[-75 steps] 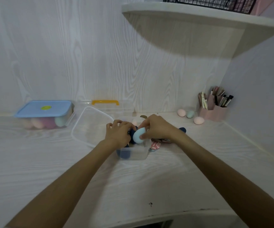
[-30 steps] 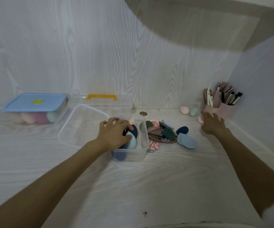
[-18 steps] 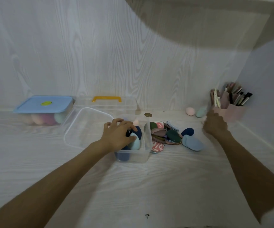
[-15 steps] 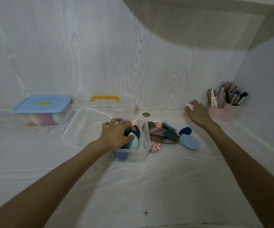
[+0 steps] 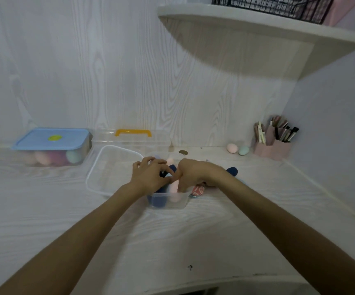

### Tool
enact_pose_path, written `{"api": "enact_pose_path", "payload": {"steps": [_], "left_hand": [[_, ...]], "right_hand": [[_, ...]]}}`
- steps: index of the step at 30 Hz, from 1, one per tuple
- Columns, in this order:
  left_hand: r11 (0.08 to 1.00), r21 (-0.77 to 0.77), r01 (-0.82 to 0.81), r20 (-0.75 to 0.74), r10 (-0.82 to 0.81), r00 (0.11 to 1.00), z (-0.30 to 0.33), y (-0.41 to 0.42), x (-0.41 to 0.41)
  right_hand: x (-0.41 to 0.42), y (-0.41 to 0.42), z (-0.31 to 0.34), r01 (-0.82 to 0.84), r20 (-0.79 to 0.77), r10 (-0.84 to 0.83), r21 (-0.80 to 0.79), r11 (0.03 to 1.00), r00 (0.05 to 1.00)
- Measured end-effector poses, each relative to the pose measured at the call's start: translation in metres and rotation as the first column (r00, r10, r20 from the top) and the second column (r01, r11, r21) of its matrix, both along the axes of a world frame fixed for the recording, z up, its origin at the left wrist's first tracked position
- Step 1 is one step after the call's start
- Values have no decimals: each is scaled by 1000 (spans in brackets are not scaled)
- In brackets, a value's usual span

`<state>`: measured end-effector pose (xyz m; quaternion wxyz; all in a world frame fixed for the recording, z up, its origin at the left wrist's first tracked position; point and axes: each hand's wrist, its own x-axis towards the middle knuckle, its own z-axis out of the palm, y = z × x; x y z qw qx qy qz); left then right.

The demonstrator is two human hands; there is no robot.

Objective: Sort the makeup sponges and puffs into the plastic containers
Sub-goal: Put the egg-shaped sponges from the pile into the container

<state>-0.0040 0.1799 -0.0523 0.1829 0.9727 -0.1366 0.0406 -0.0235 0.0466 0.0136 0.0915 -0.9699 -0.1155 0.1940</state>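
A small clear tub (image 5: pixel 168 202) stood near the middle of the desk (image 5: pixel 172 241), and both hands met over it. The right hand (image 5: pixel 195 173) had its fingers curled down round a pale pink sponge (image 5: pixel 174 186), pushing it into the tub's right half. The left hand (image 5: pixel 151 174) rested on the dark blue sponges (image 5: pixel 158 202) packed in the tub's left half, fingers bent over them; whether it gripped any could not be told. Another pink sponge (image 5: pixel 170 161) showed at the tub's far end.

Just right of the tub, mostly hidden by the right wrist, lay a heap of puffs: a red patterned one (image 5: pixel 197 190) and a dark blue one (image 5: pixel 233 171) showed. Left of the tub lay a clear lid (image 5: pixel 110 167). Farther left sat a blue-lidded box (image 5: pixel 52 146) holding pastel sponges, and behind the lid a clear case with an orange handle (image 5: pixel 133 132). At the far right a pink egg (image 5: pixel 232 147) and a green egg (image 5: pixel 243 150) lay just beside a pink brush holder (image 5: pixel 272 149). A shelf (image 5: pixel 257 26) hung above.
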Motion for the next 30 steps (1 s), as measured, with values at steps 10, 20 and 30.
{"api": "enact_pose_path", "payload": {"steps": [10,20,30], "left_hand": [[995,-104,7,4,-7,1000,0,1,-2],[997,69,18,28,-20,999,2,1,-4],[993,119,23,39,-27,999,5,-1,-6]], "right_hand": [[8,7,-13,63,85,-60,-28,998,995],[8,3,-13,99,212,-82,-74,992,974],[12,-7,-16,84,82,-85,17,996,993]]}}
